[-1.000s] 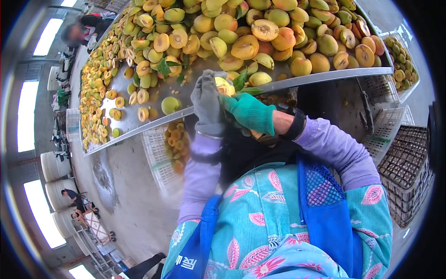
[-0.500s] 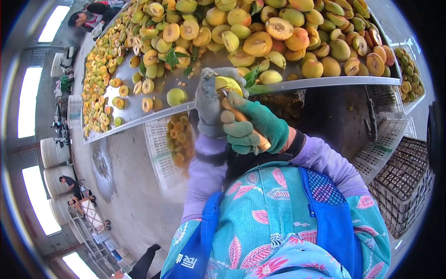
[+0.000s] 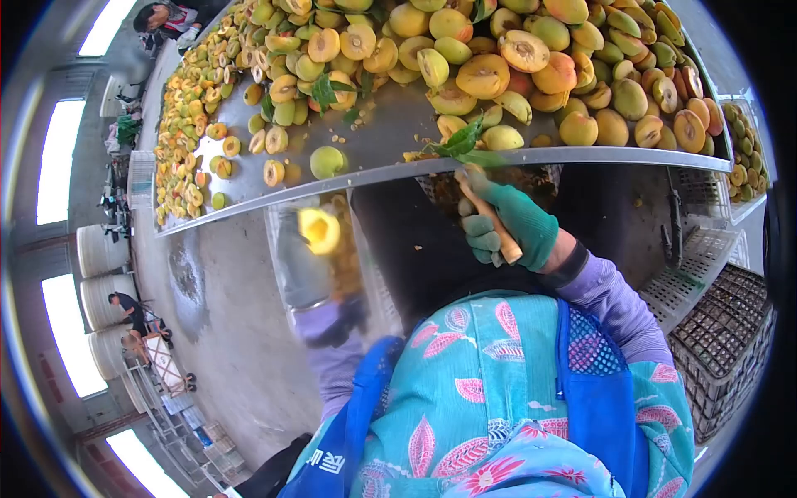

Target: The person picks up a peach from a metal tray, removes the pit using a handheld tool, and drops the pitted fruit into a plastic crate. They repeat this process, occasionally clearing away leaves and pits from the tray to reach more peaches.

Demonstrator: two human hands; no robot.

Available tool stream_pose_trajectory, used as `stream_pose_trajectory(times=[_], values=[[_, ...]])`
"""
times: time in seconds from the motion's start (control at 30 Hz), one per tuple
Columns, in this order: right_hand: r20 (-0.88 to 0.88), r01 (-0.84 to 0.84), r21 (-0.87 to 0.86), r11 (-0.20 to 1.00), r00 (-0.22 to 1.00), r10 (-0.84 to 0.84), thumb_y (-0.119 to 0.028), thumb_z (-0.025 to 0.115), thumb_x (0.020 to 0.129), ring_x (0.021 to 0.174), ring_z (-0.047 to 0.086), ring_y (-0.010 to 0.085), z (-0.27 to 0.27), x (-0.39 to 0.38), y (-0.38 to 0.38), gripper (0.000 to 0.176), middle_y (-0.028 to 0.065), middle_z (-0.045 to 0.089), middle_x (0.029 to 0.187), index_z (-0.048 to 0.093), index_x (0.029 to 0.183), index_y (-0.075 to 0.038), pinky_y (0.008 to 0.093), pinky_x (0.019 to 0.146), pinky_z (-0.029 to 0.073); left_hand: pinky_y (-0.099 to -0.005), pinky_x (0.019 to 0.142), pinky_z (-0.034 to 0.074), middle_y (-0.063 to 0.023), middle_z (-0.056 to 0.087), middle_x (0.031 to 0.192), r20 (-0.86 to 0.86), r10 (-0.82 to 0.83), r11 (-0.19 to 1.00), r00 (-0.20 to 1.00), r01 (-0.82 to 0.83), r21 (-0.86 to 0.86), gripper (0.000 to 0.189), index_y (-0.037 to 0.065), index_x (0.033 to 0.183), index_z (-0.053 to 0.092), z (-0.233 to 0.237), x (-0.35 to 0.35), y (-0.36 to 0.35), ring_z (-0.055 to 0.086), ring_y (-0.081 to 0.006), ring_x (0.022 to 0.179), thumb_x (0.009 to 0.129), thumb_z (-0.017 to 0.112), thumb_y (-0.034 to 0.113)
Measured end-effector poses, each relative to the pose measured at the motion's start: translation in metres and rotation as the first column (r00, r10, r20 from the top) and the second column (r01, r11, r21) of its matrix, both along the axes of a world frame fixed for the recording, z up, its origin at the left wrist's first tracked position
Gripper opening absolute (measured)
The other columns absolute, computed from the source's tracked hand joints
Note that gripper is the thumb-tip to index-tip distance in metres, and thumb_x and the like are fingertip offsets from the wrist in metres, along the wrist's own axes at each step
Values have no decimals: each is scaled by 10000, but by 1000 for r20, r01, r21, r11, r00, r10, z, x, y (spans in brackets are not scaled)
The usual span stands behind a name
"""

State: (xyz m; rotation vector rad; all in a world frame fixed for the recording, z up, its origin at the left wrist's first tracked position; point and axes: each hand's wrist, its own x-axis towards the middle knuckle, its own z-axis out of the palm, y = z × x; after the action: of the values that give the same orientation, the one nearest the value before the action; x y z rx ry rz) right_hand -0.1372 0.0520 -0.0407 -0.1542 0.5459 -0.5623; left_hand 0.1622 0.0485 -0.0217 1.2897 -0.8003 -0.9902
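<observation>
My left hand (image 3: 300,270), in a grey glove and smeared by motion, is below the table edge at the left, over a white crate (image 3: 278,249) of fruit. A yellow apricot half (image 3: 319,231) with a hollow centre shows at its fingers. My right hand (image 3: 519,222), in a green glove, is closed round a wooden-handled knife (image 3: 491,214) just under the table rim; its blade cannot be made out. Near that hand, a green leaf (image 3: 462,143) lies at the rim. Whole and halved apricots (image 3: 484,76) are heaped on the metal table (image 3: 386,116).
The table's raised metal rim (image 3: 581,155) runs across in front of me. At the right stand a white crate (image 3: 697,249), a dark mesh crate (image 3: 718,340) and a crate of apricots (image 3: 745,153). A person (image 3: 166,21) is at the far left end; another (image 3: 126,309) is by a cart.
My hands have come apart. The left moved down and left with the apricot half, over the crate. The right moved slightly right, still gripping the knife. The view shifted a little.
</observation>
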Motion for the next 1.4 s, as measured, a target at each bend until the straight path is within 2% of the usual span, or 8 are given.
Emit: stream_pose_trajectory(times=[0.1,0.23,0.33,0.43,0.53,0.6,0.83,1.4], values=[[-79,-32,99,995,996,40,-516,489,945,386,446,93,14,8,-4,419,-20,470,548,497,895,-100,224,350,384,-404,750,506,-185,663,945,994,13,994,-106,-107,-25,455,23,1141,606,1,45,-15,643,-316,842,883,574,396],[-191,26,61,998,981,-14,-524,522,928,382,458,97,18,12,-14,420,-19,482,547,508,893,-105,230,331,381,-408,788,503,-264,603,1120,805,-550,834,-222,-198,515,519,54,1206,582,-14,19,-112,618,-340,996,822,645,398],[-242,19,-100,995,969,-43,-494,517,942,400,467,99,33,3,-6,399,-10,499,578,522,891,-98,228,356,391,-418,851,503,-244,559,1225,682,-723,688,-108,-29,725,593,-39,1261,500,4,24,-147,623,-357,975,824,621,342],[-402,16,-469,883,886,-230,-483,495,955,558,494,64,39,19,-6,367,-35,514,686,559,920,-123,227,440,379,-378,845,522,-197,580,1191,164,-541,840,825,539,58,539,-40,1282,475,-9,18,-105,637,-284,973,865,592,281],[-571,-266,-798,541,621,-536,-492,431,970,683,603,305,26,44,-18,453,146,604,754,567,960,-60,387,615,467,-316,867,524,-106,581,1233,-583,-554,786,594,604,-131,481,45,1273,512,-6,-25,-76,600,-218,1094,842,672,187],[-600,-415,-800,433,545,-585,-484,393,983,786,579,450,30,45,-22,491,265,603,833,565,976,-24,483,701,454,-337,901,504,-154,582,1203,447,-506,816,738,577,-30,495,-9,1290,478,12,-69,-53,597,-263,1077,911,586,290],[-663,-334,-740,583,506,-552,-464,401,985,761,585,441,24,37,-17,505,259,604,796,547,947,19,484,682,453,-320,851,514,-167,597,1125,-240,-607,795,758,577,-187,539,-67,1226,500,9,-111,-49,624,-217,958,976,443,407],[-520,-81,-809,583,563,-643,-362,464,984,770,594,422,7,61,-7,387,276,599,825,538,964,18,454,662,459,-256,747,483,-75,654,950,346,-178,938,921,265,-224,318,-12,1026,642,4,-142,-50,584,-137,829,996,461,247]])
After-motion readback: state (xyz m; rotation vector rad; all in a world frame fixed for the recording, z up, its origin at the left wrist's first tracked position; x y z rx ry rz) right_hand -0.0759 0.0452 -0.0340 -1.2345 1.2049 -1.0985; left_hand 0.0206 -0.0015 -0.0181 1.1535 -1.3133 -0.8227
